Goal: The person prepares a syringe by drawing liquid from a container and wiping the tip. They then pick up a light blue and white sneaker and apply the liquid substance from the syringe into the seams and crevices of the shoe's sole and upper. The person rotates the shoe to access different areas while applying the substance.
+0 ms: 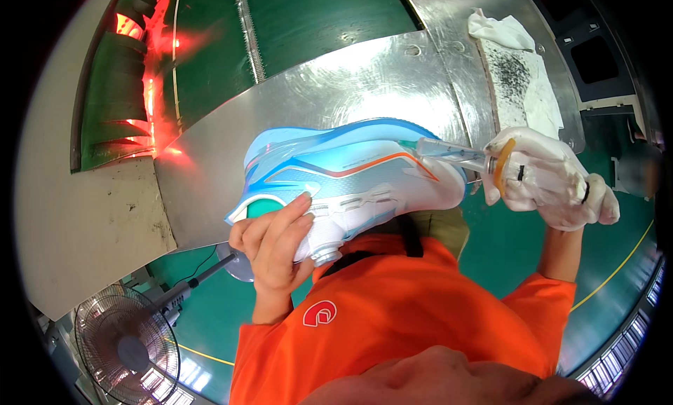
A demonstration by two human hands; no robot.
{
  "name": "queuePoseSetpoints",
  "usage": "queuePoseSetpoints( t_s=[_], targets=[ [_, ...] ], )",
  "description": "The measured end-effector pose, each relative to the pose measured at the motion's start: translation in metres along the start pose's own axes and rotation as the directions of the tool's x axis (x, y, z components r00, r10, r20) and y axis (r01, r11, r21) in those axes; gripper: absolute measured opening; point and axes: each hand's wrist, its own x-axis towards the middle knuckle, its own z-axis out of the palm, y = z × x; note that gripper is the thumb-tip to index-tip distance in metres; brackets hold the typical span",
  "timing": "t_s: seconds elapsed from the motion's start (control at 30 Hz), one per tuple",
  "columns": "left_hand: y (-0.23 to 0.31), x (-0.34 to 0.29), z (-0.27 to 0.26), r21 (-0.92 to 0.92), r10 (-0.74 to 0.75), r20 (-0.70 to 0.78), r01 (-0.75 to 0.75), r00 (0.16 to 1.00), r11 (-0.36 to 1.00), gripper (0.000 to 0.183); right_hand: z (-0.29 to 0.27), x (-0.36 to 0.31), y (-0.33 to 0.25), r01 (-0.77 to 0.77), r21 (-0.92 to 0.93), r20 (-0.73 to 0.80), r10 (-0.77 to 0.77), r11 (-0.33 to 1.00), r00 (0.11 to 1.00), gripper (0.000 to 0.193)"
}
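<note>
With our bare left hand (273, 240) we grip the blue-and-white shoe (350, 184) near its opening, in the middle of the frame, its sole turned toward the top. Our gloved right hand (543, 174), at the right of the frame, is closed around a clear syringe-like tube (451, 151) — its tip points left at the shoe's side, though we cannot tell whether it touches. Beyond lies the metal table (350, 79) — with a white cloth (506, 32) at upper right.

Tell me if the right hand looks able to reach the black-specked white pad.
Probably yes: the pad lies just beyond the right hand, nothing visible between, though a syringe occupies its grip.
</note>
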Motion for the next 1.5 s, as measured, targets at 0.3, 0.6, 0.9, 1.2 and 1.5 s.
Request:
queuePoseSetpoints(
  t_s=[0.3,0.6,0.9,1.2,1.5],
  targets=[
    [0.012,0.0,0.004,0.112,-0.025,0.082,0.016,0.996,0.994,0.051,-0.027,-0.025,0.015,-0.064,-0.029,-0.119,0.06,0.998,0.991,0.066],
    [0.028,0.005,0.01,0.157,-0.066,0.094,0.05,0.993,0.986,0.049,-0.045,-0.052,0.035,-0.127,-0.027,-0.281,0.114,0.992,0.953,0.065],
    [0.032,0.006,0.013,0.152,-0.076,0.062,0.066,0.995,0.986,0.047,-0.031,-0.066,0.049,0.068,0.14,-0.27,-0.028,0.988,0.963,0.051],
    [0.028,0.009,0.013,0.124,-0.034,0.028,0.03,0.999,0.992,0.059,-0.031,-0.085,0.067,0.221,0.422,-0.21,-0.143,0.879,0.967,0.089],
    [0.002,0.008,0.002,0.054,0.107,0.017,-0.108,0.994,0.993,0.043,-0.018,-0.114,0.047,0.319,0.346,-0.335,-0.201,0.882,0.921,0.13]
  ],
)
